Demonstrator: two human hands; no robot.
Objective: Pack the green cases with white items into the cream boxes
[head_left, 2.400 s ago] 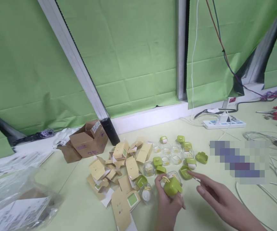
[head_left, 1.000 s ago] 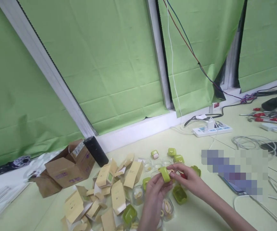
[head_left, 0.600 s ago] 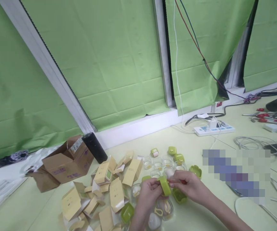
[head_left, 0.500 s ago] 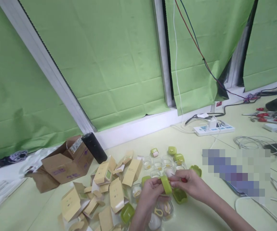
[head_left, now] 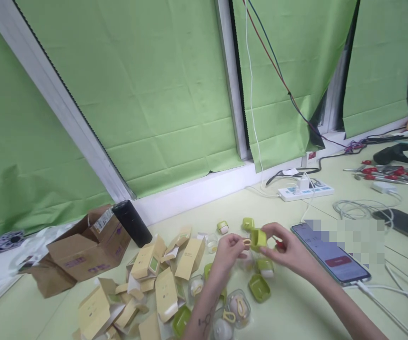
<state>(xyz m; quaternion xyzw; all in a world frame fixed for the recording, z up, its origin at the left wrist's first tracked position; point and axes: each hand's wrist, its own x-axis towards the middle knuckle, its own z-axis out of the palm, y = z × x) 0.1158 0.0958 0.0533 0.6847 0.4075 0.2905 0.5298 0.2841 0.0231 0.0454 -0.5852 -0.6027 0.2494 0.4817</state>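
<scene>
on my feed i see the left hand (head_left: 230, 251) with thumb and fingers pinched on a yellow loop (head_left: 247, 242), and the right hand (head_left: 288, 250) gripping a green case (head_left: 258, 239) just beside it, raised above the table (head_left: 289, 307). i can't tell whether loop and case are joined. a red object (head_left: 279, 244) shows between the right fingers. clear cases (head_left: 238, 308) sit near cardboard boxes (head_left: 166, 293).

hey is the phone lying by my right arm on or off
On: the phone's screen is lit, with a red patch near its lower end; blurring hides part of the rest.
</scene>
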